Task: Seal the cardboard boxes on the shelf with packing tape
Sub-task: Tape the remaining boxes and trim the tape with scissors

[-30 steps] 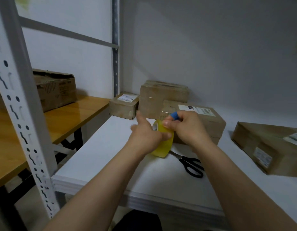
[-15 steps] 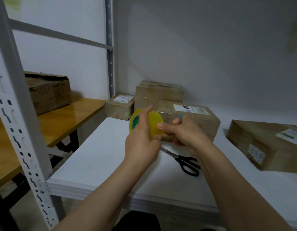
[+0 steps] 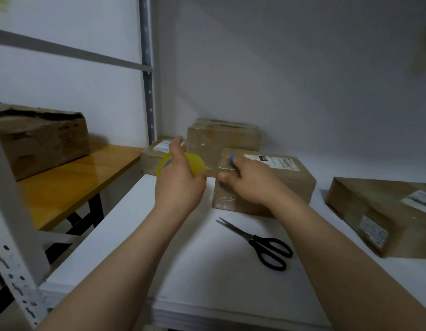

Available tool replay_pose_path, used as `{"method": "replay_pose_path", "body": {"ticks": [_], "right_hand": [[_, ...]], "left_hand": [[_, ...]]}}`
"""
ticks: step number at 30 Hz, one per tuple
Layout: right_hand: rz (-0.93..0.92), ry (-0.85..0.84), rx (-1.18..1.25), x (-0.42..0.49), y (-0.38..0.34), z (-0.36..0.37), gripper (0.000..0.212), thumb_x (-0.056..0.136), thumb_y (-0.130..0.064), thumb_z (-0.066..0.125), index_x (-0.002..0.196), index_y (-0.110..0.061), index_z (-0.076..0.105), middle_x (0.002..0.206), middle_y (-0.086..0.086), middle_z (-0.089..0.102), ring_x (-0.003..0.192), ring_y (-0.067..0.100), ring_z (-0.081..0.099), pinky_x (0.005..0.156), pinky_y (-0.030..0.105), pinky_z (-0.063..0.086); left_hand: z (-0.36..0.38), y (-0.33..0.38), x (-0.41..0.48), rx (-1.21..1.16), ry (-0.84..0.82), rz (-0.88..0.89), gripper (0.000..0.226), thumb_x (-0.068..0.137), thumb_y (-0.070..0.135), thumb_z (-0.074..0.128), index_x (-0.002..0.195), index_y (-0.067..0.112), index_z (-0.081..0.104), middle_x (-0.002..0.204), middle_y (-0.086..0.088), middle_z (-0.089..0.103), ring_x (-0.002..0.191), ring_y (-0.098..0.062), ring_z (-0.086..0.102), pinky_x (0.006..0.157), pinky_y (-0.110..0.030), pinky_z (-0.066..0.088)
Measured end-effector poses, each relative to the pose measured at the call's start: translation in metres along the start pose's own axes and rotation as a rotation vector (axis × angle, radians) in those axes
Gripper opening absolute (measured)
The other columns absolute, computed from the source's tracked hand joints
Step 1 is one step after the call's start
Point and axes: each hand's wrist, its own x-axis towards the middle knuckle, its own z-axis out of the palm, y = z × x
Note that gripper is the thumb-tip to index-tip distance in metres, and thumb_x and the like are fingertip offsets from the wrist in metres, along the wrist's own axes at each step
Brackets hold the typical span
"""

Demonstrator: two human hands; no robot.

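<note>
Here, left grip (image 3: 181, 185) clasps a translucent yellow tape roll (image 3: 195, 163); right grip (image 3: 252, 182) pinches its strip (image 3: 212, 168).

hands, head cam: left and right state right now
Left hand: grips the yellow packing tape roll.
Right hand: pinches the pulled-out tape end at the labelled cardboard box.

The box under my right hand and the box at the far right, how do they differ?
The box under the right hand has the right hand over its left end; the far-right box lies untouched. The first shows a label on top only; the far-right box has one on its side too. Both are brown cardboard.
</note>
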Motion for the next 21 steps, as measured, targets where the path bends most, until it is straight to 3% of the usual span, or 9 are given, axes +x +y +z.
{"method": "replay_pose_path", "body": {"ticks": [3,5,8,10,12,14,16,18,21], "right_hand": [[0.094,0.165,0.239,-0.010,0.015,-0.012,0.052,0.104,-0.038,0.051,0.153,-0.023,0.039,0.155,-0.003,0.044,0.141,0.020,0.042,0.106,0.030,0.035],[0.224,0.287,0.243,-0.017,0.036,-0.023,0.046,0.104,-0.036,0.048,0.149,-0.025,0.044,0.148,-0.003,0.050,0.135,0.020,0.047,0.096,0.029,0.037],[0.392,0.406,0.170,-0.023,0.077,-0.039,0.042,0.104,-0.041,0.047,0.141,-0.021,0.053,0.142,0.007,0.058,0.129,0.030,0.052,0.105,0.040,0.040],[0.509,0.379,0.179,-0.028,0.099,-0.046,0.048,0.103,-0.048,0.043,0.139,-0.018,0.054,0.139,0.009,0.059,0.125,0.031,0.055,0.105,0.045,0.045],[0.586,0.309,0.273,-0.031,0.114,-0.045,0.050,0.103,-0.053,0.040,0.125,-0.013,0.061,0.127,0.012,0.064,0.111,0.031,0.061,0.099,0.050,0.050],[0.632,0.224,0.458,-0.034,0.123,-0.039,0.052,0.103,-0.057,0.039,0.104,-0.012,0.065,0.110,0.013,0.070,0.099,0.030,0.066,0.095,0.051,0.054],[0.683,0.173,0.704,-0.037,0.128,-0.032,0.058,0.100,-0.064,0.040,0.100,-0.014,0.069,0.101,0.011,0.074,0.095,0.029,0.070,0.091,0.049,0.058],[0.713,0.152,0.845,-0.041,0.131,-0.027,0.061,0.097,-0.069,0.041,0.101,-0.017,0.072,0.097,0.009,0.076,0.094,0.029,0.072,0.088,0.048,0.060],[0.707,0.129,0.913,-0.046,0.133,-0.025,0.063,0.093,-0.074,0.041,0.106,-0.020,0.071,0.099,0.009,0.076,0.094,0.027,0.073,0.086,0.048,0.061]], "left_hand": [[0.004,-0.008,0.010,0.119,-0.029,0.021,0.085,0.092,0.018,0.067,0.157,0.022,0.013,0.114,-0.010,0.066,0.101,-0.033,0.064,0.071,-0.033,0.041],[0.009,-0.016,0.015,0.234,-0.078,0.051,0.084,0.091,0.014,0.065,0.157,0.020,0.012,0.100,-0.007,0.067,0.083,-0.029,0.062,0.061,-0.034,0.042],[0.018,-0.029,0.022,0.392,-0.126,0.045,0.084,0.090,0.008,0.058,0.156,0.022,0.008,0.075,0.000,0.056,0.062,-0.018,0.051,0.049,-0.032,0.037],[0.025,-0.036,0.028,0.477,-0.195,0.026,0.075,0.091,0.009,0.056,0.154,0.019,0.015,0.083,-0.005,0.060,0.072,-0.024,0.059,0.057,-0.035,0.046],[0.026,-0.034,0.034,0.526,-0.340,-0.036,0.068,0.091,0.012,0.058,0.150,0.017,0.024,0.110,-0.012,0.063,0.096,-0.032,0.064,0.074,-0.038,0.052],[0.027,-0.025,0.036,0.517,-0.458,-0.116,0.068,0.091,0.016,0.058,0.150,0.016,0.026,0.137,-0.017,0.050,0.123,-0.037,0.052,0.093,-0.043,0.046],[0.031,-0.012,0.037,0.477,-0.445,-0.121,0.062,0.092,0.020,0.054,0.150,0.015,0.029,0.148,-0.021,0.031,0.138,-0.041,0.032,0.108,-0.046,0.035],[0.038,0.002,0.036,0.295,-0.432,-0.117,0.061,0.091,0.023,0.053,0.149,0.017,0.036,0.149,-0.019,0.032,0.138,-0.039,0.034,0.114,-0.046,0.033],[0.052,0.015,0.032,-0.141,-0.507,-0.213,0.053,0.075,0.032,0.058,0.128,0.021,0.057,0.130,-0.010,0.058,0.115,-0.030,0.058,0.103,-0.045,0.048]]}}
